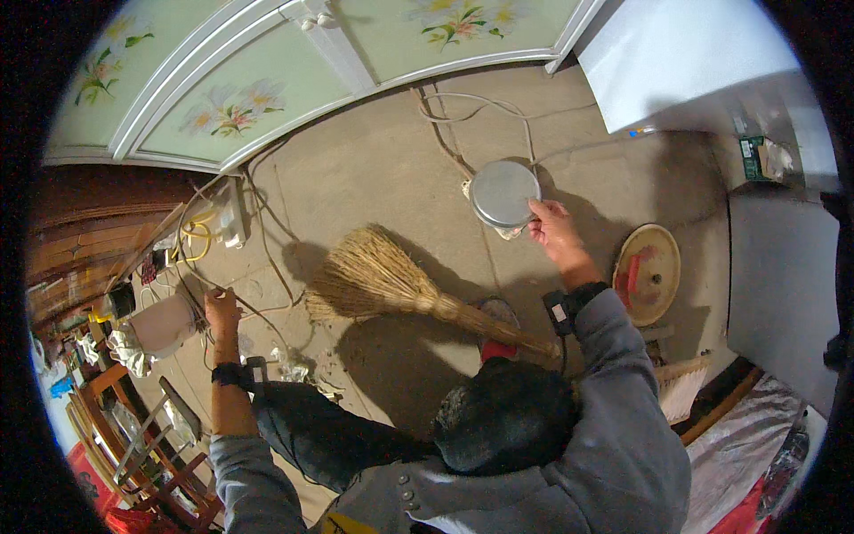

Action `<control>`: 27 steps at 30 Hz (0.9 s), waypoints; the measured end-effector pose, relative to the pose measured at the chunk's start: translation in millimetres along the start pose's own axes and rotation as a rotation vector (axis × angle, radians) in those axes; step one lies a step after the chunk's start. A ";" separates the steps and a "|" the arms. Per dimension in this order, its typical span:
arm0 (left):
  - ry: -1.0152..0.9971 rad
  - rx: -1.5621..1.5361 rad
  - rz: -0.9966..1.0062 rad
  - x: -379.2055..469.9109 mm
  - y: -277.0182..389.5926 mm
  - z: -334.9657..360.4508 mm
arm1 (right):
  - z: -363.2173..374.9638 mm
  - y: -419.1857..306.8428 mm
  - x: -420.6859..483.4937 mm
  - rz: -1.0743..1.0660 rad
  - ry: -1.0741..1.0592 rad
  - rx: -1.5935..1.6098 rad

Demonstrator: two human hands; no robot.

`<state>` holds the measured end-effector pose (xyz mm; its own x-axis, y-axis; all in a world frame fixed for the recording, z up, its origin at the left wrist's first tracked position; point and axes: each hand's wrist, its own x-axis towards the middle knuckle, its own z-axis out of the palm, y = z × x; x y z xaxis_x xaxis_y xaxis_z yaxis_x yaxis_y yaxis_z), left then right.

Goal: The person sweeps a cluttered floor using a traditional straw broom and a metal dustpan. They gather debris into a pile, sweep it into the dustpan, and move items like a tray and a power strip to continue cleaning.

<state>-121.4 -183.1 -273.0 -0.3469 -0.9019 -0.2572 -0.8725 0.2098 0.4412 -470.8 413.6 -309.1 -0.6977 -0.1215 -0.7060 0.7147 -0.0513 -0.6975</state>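
My right hand (555,230) grips the edge of a round grey metal lid or pan (505,194), right of centre, with pale cloth or paper showing at its rim. On the left, my left hand (222,310) has its fingers curled around a dark cable (250,308) beside a pinkish-beige container (163,325). A straw broom (383,274) lies between the two hands, its handle reaching over one shoe towards my knee. Whether anything lies under the round metal piece is hidden.
Cables (467,119) loop over the concrete floor below a green floral cabinet (233,110). A round lid with a red handle (647,275) stands at the right, near a grey box-like surface (782,294). Wooden frames (150,447) and small litter (291,366) are at lower left.
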 end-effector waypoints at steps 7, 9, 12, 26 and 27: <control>-0.107 0.033 0.009 -42.0 12.2 4.7 | -3.7 -45.5 -9.1 0.021 -0.179 0.531; -0.111 -0.009 -0.007 -53.3 24.7 2.4 | 1.5 -59.2 -13.9 -0.103 -0.248 0.569; -0.035 -0.062 0.019 -63.7 38.5 -0.2 | 8.9 -73.0 -25.2 -0.214 -0.227 0.592; 0.053 -0.130 0.124 -103.4 83.6 -3.6 | 73.9 -70.9 -79.4 -1.357 -0.344 -1.272; -0.001 -0.157 0.127 -111.4 93.6 1.1 | 78.6 -70.2 -82.1 -1.419 -0.369 -1.314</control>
<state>-164.8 -62.6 -204.0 -0.4509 -0.8718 -0.1916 -0.7574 0.2602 0.5988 -459.9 349.4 -192.5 -0.4707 -0.8357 0.2829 -0.8476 0.3393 -0.4080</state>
